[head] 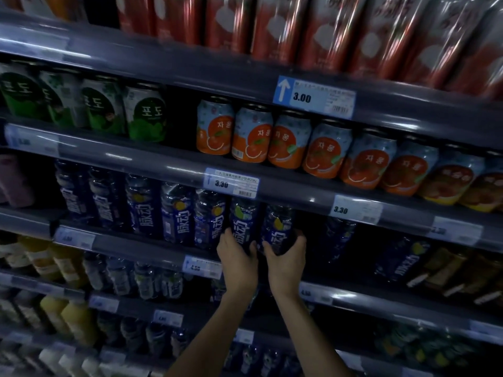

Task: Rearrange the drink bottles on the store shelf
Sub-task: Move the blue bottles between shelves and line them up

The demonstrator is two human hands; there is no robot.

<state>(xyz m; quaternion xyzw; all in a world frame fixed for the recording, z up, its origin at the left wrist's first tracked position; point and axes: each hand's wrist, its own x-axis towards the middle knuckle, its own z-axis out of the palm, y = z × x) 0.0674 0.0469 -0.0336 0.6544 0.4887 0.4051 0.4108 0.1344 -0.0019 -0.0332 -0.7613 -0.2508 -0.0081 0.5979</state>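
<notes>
Two dark blue drink bottles stand side by side at the right end of a front row on the middle shelf [130, 247]. The left hand [238, 258] wraps round the low part of the green-marked bottle [244, 224], and the right hand [285, 258] curls round the base of the yellow-marked bottle [277, 227]; both grips look firm, fingers closed on the plastic. Both bottles are held low, so either could tip forward as it comes out. The rail of the shelf above hangs just over their tops and could catch a cap. The neighbouring bottle [209, 216] stands just beside the green-marked one and may be dragged or knocked off the edge. Counted, the front row holds seven blue bottles, including the two held. One set-back bottle [340, 235] stands in the dark gap to the right, and one leaning bottle [400, 262] lies farther right. On the shelf above stand four green cans [144, 112] at the left and six orange cans [251, 131] at the right, with differently marked cans beyond them.
</notes>
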